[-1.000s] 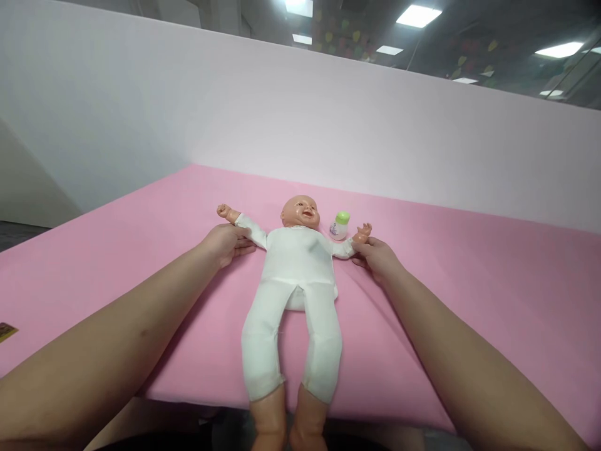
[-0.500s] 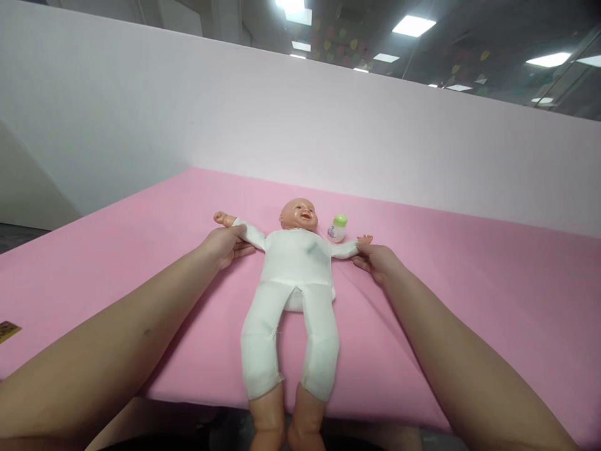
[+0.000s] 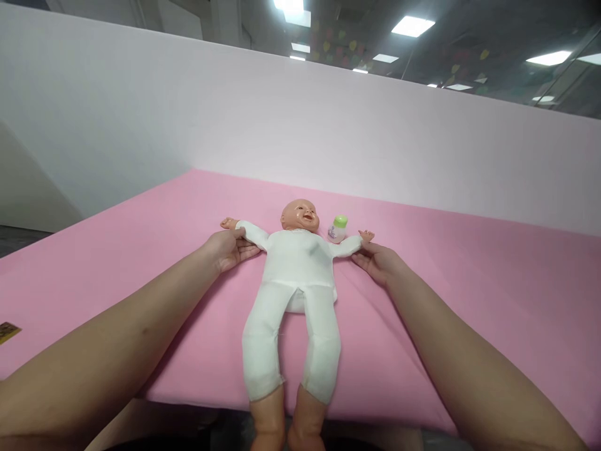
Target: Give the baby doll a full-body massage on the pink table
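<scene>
A baby doll point(image 3: 298, 266) with a white cloth body lies on its back on the pink table cover point(image 3: 154, 207). Its head points away from me, its arms are spread, and its feet hang over the near edge. On the left, my left hand point(image 3: 230, 250) is closed on the doll's forearm near the wrist, thumb on top and fingers under it. My right hand point(image 3: 378, 262) grips the other forearm close to its wrist. Beside the doll's head stands a small bottle point(image 3: 337, 230) with a green cap, just behind the arm in my right hand.
Behind the table rises a pale wall point(image 3: 300, 125). A small yellow and dark label point(image 3: 8, 332) lies at the far left of the pink cover. My legs show below the table's near edge.
The doll's left-side hand has turned and shifted slightly right and down. The right-side hand has tilted a little upward. Both my hands keep their hold on the doll's arms.
</scene>
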The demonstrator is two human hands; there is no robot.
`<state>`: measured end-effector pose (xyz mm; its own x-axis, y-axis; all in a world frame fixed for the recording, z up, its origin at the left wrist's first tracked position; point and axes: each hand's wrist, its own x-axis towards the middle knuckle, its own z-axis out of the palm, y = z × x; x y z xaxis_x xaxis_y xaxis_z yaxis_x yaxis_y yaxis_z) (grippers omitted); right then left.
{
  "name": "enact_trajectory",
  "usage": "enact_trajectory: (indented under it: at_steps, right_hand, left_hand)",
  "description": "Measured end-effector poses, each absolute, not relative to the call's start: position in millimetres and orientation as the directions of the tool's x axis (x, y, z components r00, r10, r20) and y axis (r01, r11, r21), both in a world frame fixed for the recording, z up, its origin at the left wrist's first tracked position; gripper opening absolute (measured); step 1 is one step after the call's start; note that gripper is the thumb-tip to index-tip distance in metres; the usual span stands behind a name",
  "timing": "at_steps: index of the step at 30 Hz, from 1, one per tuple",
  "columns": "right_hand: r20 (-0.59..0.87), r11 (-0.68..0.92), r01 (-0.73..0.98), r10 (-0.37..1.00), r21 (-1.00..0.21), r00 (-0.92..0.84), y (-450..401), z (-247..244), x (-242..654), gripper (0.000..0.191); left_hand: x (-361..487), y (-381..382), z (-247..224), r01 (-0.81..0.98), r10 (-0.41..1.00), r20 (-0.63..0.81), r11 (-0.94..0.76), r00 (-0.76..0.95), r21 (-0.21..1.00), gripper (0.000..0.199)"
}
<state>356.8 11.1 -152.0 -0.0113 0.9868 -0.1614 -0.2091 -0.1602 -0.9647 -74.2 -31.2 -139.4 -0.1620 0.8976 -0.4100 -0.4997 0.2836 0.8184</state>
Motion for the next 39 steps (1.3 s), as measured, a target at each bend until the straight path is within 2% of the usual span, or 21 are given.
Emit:
enact_trajectory:
  at_steps: [4,7,9,11,14,17,21,28,31,34,36,39]
  right_hand:
    - [-0.056,-0.073,-0.232,0.995,-0.970,-0.077,1.8,-145.2,346.5,0.042]
    - [-0.010,-0.040,-0.232,0.992,-0.972,-0.127,-10.5,-132.2,337.3,0.041]
    - [0.025,-0.014,-0.205,0.983,-0.979,-0.184,-21.0,-121.6,330.7,0.045]
    - [0.096,0.062,-0.147,0.968,-0.987,-0.231,-32.5,-111.6,323.2,0.050]
    - [0.208,0.237,0.041,0.912,-0.971,-0.355,-49.5,-101.1,311.4,0.051]
    - [0.208,0.416,0.301,0.818,-0.858,-0.537,-62.4,-96.3,303.0,0.044]
    - [0.230,0.582,0.490,0.764,-0.649,-0.603,-70.8,-93.9,298.9,0.035]
    - [0.277,0.666,0.575,0.733,-0.475,-0.621,-72.8,-93.8,294.3,0.039]
    - [0.289,0.674,0.583,0.730,-0.454,-0.619,-73.2,-94.5,291.2,0.041]
    - [0.326,0.674,0.562,0.731,-0.479,-0.599,-75.7,-95.6,287.2,0.043]
    - [0.343,0.643,0.534,0.756,-0.549,-0.557,-77.4,-97.4,285.0,0.043]
    - [0.312,0.494,0.424,0.847,-0.759,-0.430,-73.5,-102.9,286.4,0.039]
  left_hand:
    - [-71.4,-36.2,-138.0,-0.407,0.933,-0.318,0.228,-0.170,0.885,0.022]
    - [-63.7,-47.8,-131.2,-0.242,0.977,-0.125,0.081,-0.171,0.967,0.031]
    - [-57.2,-59.0,-124.0,-0.091,0.997,0.034,-0.041,-0.074,0.995,0.035]
    - [-50.9,-70.7,-115.8,0.133,0.985,0.164,-0.170,0.055,0.976,0.037]
    - [-43.9,-84.7,-104.8,0.516,0.928,0.289,-0.370,0.234,0.772,0.043]
    - [-41.7,-90.9,-97.7,0.711,0.886,0.308,-0.462,0.346,0.530,0.049]
    - [-41.2,-92.4,-95.4,0.819,0.876,0.271,-0.474,0.400,0.324,0.053]
    - [-24.4,-98.4,-105.1,0.881,0.868,0.298,-0.451,0.396,0.143,0.053]
    - [-20.1,-99.7,-106.2,0.884,0.871,0.315,-0.440,0.377,0.159,0.052]
    - [-21.0,-99.6,-103.1,0.876,0.884,0.334,-0.417,0.328,0.243,0.052]
    - [-24.4,-97.9,-101.3,0.847,0.893,0.352,-0.403,0.281,0.347,0.047]
    - [-33.2,-89.8,-105.0,0.748,0.931,0.334,-0.327,0.150,0.577,0.040]
